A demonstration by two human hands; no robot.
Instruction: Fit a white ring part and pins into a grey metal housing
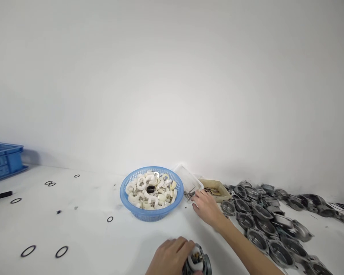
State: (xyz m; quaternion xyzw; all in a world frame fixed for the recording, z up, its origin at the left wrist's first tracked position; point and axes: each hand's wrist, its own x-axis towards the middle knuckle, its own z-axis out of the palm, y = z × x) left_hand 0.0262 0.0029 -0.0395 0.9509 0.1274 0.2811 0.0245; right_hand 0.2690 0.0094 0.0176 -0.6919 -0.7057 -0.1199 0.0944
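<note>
the right hand (206,206) reaches far-right, fingertips in the clear tray (189,181) of small metal bits (pinch unclear); the left hand (170,258) grips a grey housing (199,263) near.

No text, label, brand, number or sign can be read on anything here.

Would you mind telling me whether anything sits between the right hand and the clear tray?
Nothing visible does: the right hand already reaches the clear tray's near edge, with the blue basket off to its left.
</note>
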